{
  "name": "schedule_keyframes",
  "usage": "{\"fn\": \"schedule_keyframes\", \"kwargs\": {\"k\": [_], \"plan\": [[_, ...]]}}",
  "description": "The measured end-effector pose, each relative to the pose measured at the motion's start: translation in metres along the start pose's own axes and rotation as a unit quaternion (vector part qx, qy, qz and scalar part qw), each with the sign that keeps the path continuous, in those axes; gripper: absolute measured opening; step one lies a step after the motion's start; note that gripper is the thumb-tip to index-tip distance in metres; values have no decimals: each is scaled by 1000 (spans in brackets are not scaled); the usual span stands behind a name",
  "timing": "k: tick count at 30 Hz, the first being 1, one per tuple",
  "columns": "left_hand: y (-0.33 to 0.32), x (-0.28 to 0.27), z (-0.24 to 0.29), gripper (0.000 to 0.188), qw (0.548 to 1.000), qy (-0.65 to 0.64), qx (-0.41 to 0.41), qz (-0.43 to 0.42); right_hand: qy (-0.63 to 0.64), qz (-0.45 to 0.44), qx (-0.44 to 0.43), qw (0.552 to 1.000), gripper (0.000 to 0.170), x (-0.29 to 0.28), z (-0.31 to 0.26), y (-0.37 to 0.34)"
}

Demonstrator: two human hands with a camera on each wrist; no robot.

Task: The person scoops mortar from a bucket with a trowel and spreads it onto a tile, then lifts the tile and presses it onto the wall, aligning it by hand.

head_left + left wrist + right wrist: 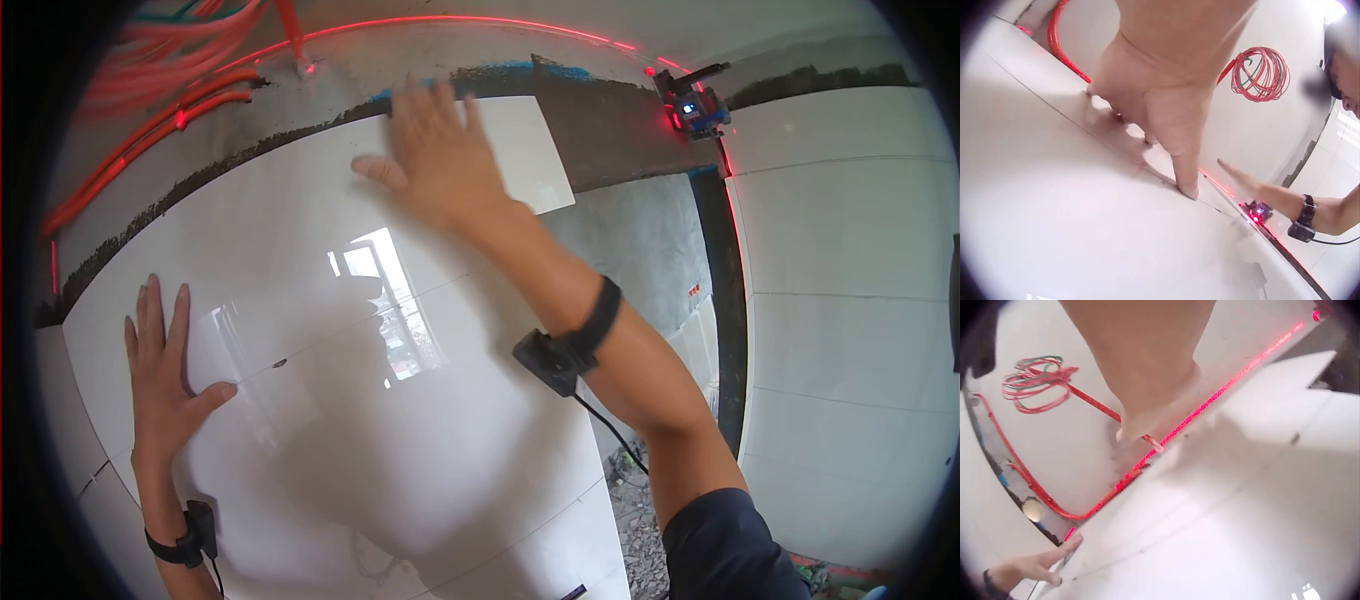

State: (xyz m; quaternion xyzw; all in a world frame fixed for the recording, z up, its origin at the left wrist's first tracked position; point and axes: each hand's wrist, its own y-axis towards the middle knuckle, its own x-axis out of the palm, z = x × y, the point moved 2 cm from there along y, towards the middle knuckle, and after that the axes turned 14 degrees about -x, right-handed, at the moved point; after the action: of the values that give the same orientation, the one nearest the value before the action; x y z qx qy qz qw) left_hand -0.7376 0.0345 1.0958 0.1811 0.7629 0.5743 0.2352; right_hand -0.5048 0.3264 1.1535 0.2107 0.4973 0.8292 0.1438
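A large glossy white tile (275, 215) lies against the wall in the top row, above another white tile (500, 480) with a thin joint between them. My left hand (165, 390) rests on the tile's left part with fingers spread and thumb out; in the left wrist view its fingertips (1187, 190) touch the surface near the joint. Near the tile's upper edge is my right hand (440, 155), fingers straight and slightly blurred, palm toward the tile. Its fingertips reach past that edge in the head view. Neither hand grips anything.
A laser level (697, 110) on the right casts red lines along the wall top and corner. Orange conduits (150, 145) and coiled wires (1260, 74) are at upper left. Bare grey wall (635, 235) shows right of the tile, with rubble (640, 520) below. Tiles (850, 230) cover the right wall.
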Motion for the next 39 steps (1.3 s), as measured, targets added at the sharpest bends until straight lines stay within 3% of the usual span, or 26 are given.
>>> {"fn": "schedule_keyframes", "kwargs": {"k": [2, 5, 9, 11, 12, 14, 18, 20, 23, 30, 32, 33, 35, 39], "plan": [[-1, 2, -4, 120, 1000, 4, -1, 8, -34, 32, -38, 998, 90, 7, -3, 6], [2, 5, -3, 123, 1000, 19, 8, 17, 19, 6, 52, 998, 91, 40, 10, -12], [-1, 3, -7, 125, 1000, 25, -8, 11, 31, -37, 39, 998, 91, 21, 17, -5], [1, 8, -7, 126, 999, 27, -11, 20, -47, 65, -9, 997, 92, -20, 11, 10], [1, 6, -7, 124, 1000, 19, -5, 10, -46, 68, -8, 997, 92, -3, 12, 5], [3, 4, -5, 123, 1000, 9, 8, -2, 1, -9, 54, 999, 93, 40, 20, -13], [-1, -1, -6, 124, 1000, 15, -5, -22, 12, -38, 55, 998, 94, 25, 24, -6], [1, 2, -7, 125, 1000, 19, -15, -18, -56, 54, -8, 997, 94, -12, 18, 15], [3, 4, -6, 124, 1000, 15, 0, -13, -31, 3, 68, 997, 95, 45, 41, -12], [1, 6, -11, 124, 1000, 29, -2, -5, -18, -11, 51, 998, 93, 11, 34, -9], [1, 10, -12, 123, 999, 39, 6, 3, -17, 63, 18, 998, 92, -28, 14, -1], [1, 10, -12, 123, 999, 44, 1, 9, -20, 63, 20, 998, 92, -11, 15, -9], [1, 10, -8, 122, 999, 49, 8, 7, 15, -8, 46, 999, 90, 35, 12, -32], [0, 6, -11, 125, 999, 44, -10, -2, 15, -17, 37, 999, 89, 18, 7, -28]]}}
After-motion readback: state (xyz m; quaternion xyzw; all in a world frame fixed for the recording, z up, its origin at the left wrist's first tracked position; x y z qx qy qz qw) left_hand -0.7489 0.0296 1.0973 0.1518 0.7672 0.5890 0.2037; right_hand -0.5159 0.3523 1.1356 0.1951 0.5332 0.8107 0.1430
